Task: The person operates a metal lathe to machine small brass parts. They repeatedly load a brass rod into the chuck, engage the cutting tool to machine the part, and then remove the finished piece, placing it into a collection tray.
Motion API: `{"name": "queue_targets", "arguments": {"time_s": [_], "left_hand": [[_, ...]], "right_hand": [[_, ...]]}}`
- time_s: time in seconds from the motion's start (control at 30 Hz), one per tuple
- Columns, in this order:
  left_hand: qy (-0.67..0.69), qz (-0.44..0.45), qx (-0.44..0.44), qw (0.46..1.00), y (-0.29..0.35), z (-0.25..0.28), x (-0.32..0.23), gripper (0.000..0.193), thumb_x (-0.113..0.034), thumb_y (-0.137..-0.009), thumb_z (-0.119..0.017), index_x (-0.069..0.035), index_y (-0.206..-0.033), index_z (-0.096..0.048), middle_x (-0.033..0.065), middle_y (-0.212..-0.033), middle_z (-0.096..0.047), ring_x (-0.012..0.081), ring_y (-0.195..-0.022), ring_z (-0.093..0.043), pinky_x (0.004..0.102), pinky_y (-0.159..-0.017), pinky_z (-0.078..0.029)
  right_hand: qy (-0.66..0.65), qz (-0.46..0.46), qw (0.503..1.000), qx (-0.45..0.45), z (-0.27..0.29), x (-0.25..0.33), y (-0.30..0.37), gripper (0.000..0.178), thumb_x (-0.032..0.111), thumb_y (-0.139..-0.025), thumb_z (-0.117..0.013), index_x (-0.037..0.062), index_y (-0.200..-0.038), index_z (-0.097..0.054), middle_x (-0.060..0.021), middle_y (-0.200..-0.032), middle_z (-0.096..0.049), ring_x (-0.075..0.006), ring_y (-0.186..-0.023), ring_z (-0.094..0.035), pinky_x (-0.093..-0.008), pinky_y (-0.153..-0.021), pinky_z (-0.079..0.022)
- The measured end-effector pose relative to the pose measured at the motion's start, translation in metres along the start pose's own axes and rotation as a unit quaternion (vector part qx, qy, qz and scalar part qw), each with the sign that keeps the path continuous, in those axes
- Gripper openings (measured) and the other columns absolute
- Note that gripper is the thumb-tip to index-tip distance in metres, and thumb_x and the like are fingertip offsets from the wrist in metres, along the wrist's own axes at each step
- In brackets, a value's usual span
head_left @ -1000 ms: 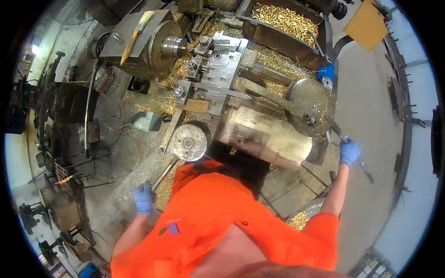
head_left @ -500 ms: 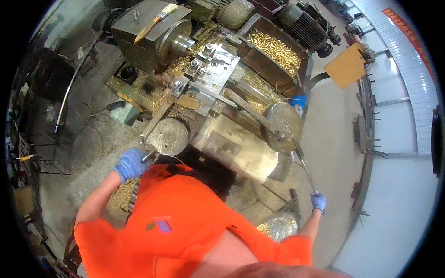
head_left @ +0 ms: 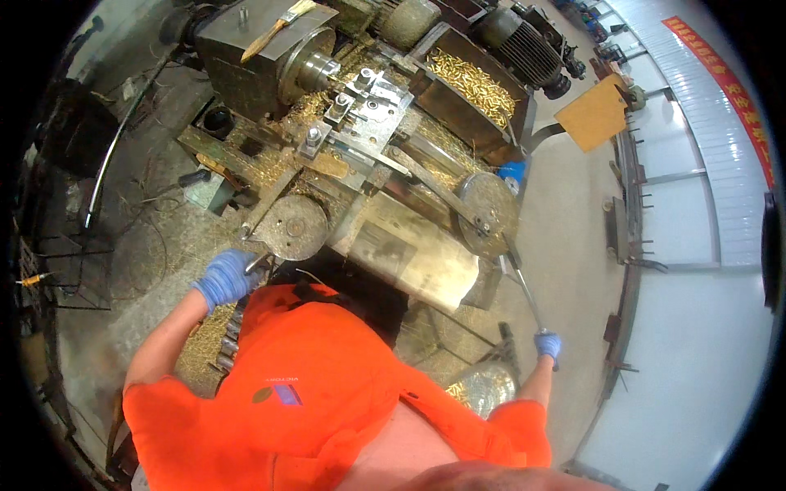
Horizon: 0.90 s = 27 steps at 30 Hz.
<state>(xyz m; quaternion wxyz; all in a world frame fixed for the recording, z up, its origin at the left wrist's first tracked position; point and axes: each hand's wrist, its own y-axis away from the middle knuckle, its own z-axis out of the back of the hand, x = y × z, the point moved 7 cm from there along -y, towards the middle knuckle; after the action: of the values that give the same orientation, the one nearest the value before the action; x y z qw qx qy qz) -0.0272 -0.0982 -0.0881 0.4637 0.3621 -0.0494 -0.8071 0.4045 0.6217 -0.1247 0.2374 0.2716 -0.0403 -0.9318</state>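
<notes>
In a blue knit glove, my left hand is closed round a short metal lever beside the near round disc of a small lathe. My right hand, gloved alike, grips the end of a long thin lever that runs up to the right-hand disc. A flat link bar joins that disc to the metal tool slide. Beyond the slide is the round chuck, with brass chips under it.
A metal bin of small brass parts stands behind the slide. A wooden-handled brush lies on the headstock. An electric motor and a tan board are at the back right. A clear container with brass parts sits near my right arm.
The whole scene has shifted a little up and left in the picture. Both hands keep their grip, and the levers look unmoved against the machine.
</notes>
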Motion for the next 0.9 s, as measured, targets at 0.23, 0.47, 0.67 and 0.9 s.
{"name": "queue_targets", "arguments": {"time_s": [0.23,0.47,0.67,0.9], "left_hand": [[-0.008,0.001,-0.002,1.000,0.000,-0.002,0.002,0.022,-0.022,-0.071,-0.061,-0.004,-0.084,-0.063,0.0210,-0.070,-0.059,0.0375,-0.067,-0.058,0.0415,-0.062,-0.046],[0.005,0.011,0.018,1.000,-0.002,-0.006,0.007,0.023,-0.019,-0.070,-0.061,-0.007,-0.089,-0.064,0.0189,-0.073,-0.061,0.0341,-0.068,-0.060,0.0390,-0.064,-0.047],[0.001,-0.012,0.004,1.000,-0.004,-0.013,0.015,0.026,-0.017,-0.071,-0.060,-0.007,-0.094,-0.065,0.0179,-0.077,-0.063,0.0324,-0.071,-0.061,0.0371,-0.067,-0.049],[0.034,-0.018,0.013,0.999,-0.004,-0.010,0.007,0.024,-0.018,-0.073,-0.059,-0.007,-0.093,-0.065,0.0174,-0.076,-0.063,0.0312,-0.069,-0.062,0.0365,-0.065,-0.049]], "right_hand": [[-0.021,-0.041,0.999,-0.005,0.002,0.000,0.009,0.039,0.033,-0.081,-0.043,0.0027,-0.081,-0.067,-0.0219,-0.084,-0.062,-0.0367,-0.081,-0.062,-0.0440,-0.074,-0.048],[-0.033,-0.041,0.999,-0.003,-0.001,0.003,0.018,0.038,0.033,-0.078,-0.047,0.0011,-0.078,-0.067,-0.0221,-0.082,-0.062,-0.0372,-0.081,-0.062,-0.0440,-0.073,-0.049],[-0.063,-0.055,0.996,-0.001,0.011,0.011,0.033,0.039,0.033,-0.080,-0.044,0.0005,-0.081,-0.066,-0.0221,-0.083,-0.062,-0.0378,-0.082,-0.061,-0.0440,-0.073,-0.049],[-0.035,-0.054,0.998,0.013,0.002,0.011,0.037,0.040,0.035,-0.080,-0.043,0.0013,-0.080,-0.066,-0.0209,-0.085,-0.062,-0.0361,-0.082,-0.062,-0.0429,-0.075,-0.049]]}}
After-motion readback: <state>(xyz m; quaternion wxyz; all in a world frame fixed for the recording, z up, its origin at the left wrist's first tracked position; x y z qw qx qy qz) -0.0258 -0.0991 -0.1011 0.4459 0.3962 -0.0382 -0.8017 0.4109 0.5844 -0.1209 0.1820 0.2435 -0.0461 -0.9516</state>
